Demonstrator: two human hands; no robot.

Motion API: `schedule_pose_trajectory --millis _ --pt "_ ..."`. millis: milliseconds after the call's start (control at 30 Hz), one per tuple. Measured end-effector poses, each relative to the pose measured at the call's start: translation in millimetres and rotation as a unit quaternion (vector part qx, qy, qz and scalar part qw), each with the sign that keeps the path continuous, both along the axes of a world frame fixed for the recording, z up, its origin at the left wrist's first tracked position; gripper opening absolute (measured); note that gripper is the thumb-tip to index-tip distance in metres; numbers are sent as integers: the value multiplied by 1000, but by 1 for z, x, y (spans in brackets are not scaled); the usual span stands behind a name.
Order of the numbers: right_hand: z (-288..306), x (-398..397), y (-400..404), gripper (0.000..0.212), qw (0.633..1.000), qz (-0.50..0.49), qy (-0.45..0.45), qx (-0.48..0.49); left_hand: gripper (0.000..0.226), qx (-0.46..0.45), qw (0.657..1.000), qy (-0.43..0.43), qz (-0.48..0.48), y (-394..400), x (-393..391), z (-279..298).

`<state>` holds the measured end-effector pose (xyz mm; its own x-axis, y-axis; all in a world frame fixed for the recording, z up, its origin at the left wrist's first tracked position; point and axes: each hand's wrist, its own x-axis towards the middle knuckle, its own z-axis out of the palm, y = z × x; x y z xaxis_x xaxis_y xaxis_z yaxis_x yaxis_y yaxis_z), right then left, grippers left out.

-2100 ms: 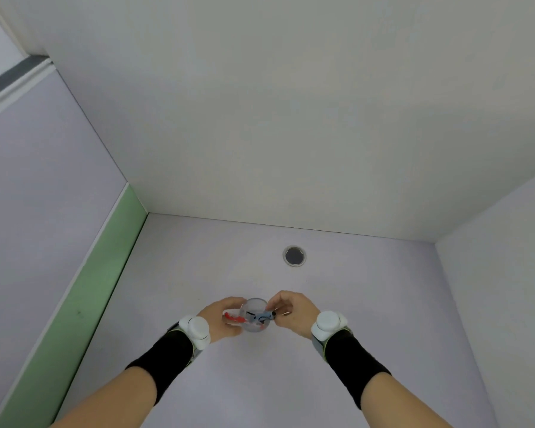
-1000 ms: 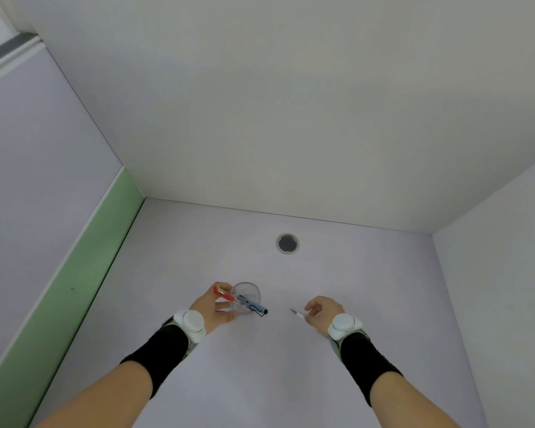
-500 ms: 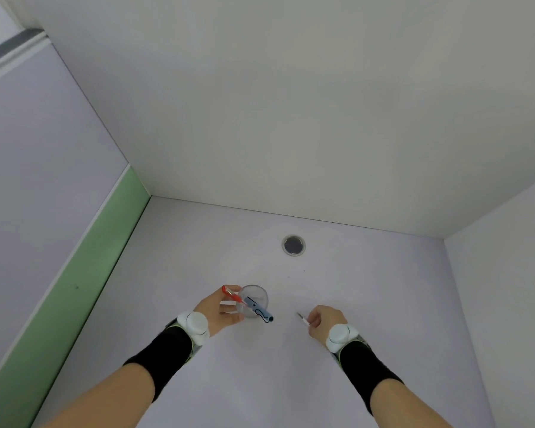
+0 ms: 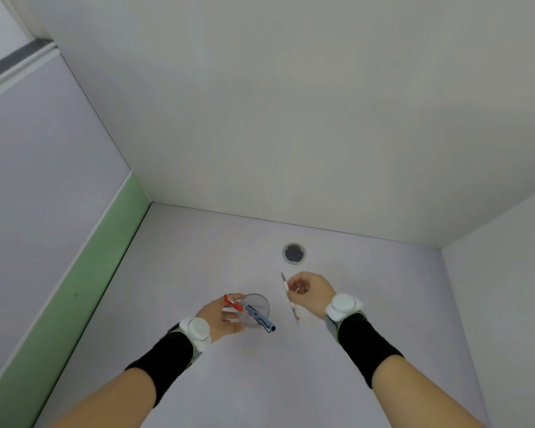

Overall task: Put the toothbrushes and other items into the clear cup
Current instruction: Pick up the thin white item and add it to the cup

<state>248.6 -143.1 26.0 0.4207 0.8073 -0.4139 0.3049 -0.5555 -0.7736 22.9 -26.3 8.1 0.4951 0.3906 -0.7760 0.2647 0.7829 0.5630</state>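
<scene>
On lilac table (image 4: 291, 381), left hand (image 4: 221, 316) wraps cup (image 4: 255, 308); red toothbrush (image 4: 233, 302) and blue item (image 4: 260, 319) stick out. Right hand (image 4: 311, 290), just right of cup, pinches thin toothbrush (image 4: 291, 299). Round hole (image 4: 294, 253) beyond. Pale walls; green strip (image 4: 74, 291) left.

My left hand (image 4: 221, 316) wraps the clear cup (image 4: 255, 307) on the pale tabletop (image 4: 198, 251) — a red item (image 4: 233, 302) and a blue-grey item (image 4: 261, 320) lie slanted across its rim. My right hand (image 4: 311, 293), beside the cup, pinches a thin toothbrush (image 4: 289, 296) in its fingers (image 4: 292, 285), just below a round hole (image 4: 294, 253).
</scene>
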Motion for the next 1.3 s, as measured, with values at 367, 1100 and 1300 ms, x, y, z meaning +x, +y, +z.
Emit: schedule_pose_trajectory --millis 367,1100,1300 --pt "26 -27 45 14 989 63 67 118 38 131 983 10 -125 2 -8 -2" --pt "8 -54 22 35 982 185 -21 17 64 291 919 75 -257 2 -7 0" --pt "2 -45 20 37 991 128 -38 3 67 281 921 71 -261 3 -7 1"
